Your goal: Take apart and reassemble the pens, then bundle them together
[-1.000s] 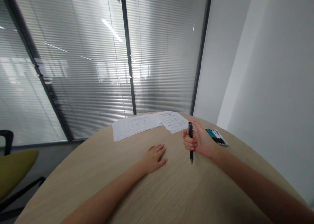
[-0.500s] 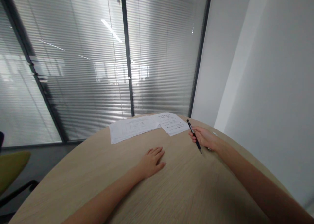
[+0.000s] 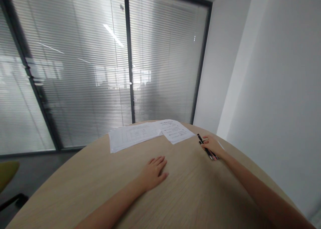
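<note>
My left hand [image 3: 154, 173] lies flat on the round wooden table [image 3: 130, 175], fingers stretched out, holding nothing. To the right, my right hand [image 3: 212, 145] is low at the table with its fingers closed around a black pen [image 3: 207, 151]. At least one more dark pen lies close against it, and some pinkish and silvery parts show near the tips. The fingers partly cover this group, so I cannot tell the pens fully apart. Just left of the right hand is a printed sheet [image 3: 177, 132], its corner near the pen tops.
More printed papers [image 3: 132, 135] lie along the table's far edge. Beneath my right wrist a small whitish object [image 3: 220, 144] is partly hidden. Beyond the table stand glass panels with blinds [image 3: 100, 88] and a white wall [image 3: 273, 88]. A yellow-green chair [image 3: 8, 172] is at the left.
My right hand has lowered the pen from above the table to beside the other pens. My left hand has stayed in place. The view has shifted slightly.
</note>
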Available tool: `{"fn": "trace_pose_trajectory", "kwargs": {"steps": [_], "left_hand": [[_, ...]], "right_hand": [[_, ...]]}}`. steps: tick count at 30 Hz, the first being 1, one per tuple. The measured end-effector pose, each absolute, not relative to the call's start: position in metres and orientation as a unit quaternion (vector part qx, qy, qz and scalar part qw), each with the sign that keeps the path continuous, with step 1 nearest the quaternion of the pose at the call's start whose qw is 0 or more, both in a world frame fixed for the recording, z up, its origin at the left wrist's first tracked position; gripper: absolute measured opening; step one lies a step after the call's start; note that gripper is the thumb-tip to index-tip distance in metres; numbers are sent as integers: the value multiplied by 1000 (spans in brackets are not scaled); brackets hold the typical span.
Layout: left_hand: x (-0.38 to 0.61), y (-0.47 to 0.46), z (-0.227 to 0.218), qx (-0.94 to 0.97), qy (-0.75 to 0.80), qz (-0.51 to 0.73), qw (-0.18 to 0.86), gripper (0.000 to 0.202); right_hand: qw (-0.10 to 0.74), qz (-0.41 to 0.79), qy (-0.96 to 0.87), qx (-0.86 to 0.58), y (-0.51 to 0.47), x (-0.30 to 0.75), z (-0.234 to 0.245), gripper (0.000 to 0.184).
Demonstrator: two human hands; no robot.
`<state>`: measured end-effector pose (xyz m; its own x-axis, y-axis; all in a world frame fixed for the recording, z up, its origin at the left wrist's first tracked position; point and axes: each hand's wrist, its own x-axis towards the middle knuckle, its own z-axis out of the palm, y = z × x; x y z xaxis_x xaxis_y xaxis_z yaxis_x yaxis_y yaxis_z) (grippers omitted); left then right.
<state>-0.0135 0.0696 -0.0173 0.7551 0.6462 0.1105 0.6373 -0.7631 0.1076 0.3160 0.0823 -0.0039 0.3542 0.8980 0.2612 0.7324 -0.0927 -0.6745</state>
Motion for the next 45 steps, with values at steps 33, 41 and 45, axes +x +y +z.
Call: {"fn": "trace_pose_trajectory", "kwargs": {"steps": [33, 41, 45], "left_hand": [[-12, 68, -15, 934, 345, 79, 43, 53], [-14, 72, -19, 935, 340, 97, 17, 48], [-11, 71, -17, 931, 341, 131, -6, 40]], "right_hand": [[125, -95, -633, -758, 84, 299, -20, 19], [185, -98, -633, -745, 63, 334, -5, 28], [202, -76, -630, -746, 34, 383, -5, 28]]}}
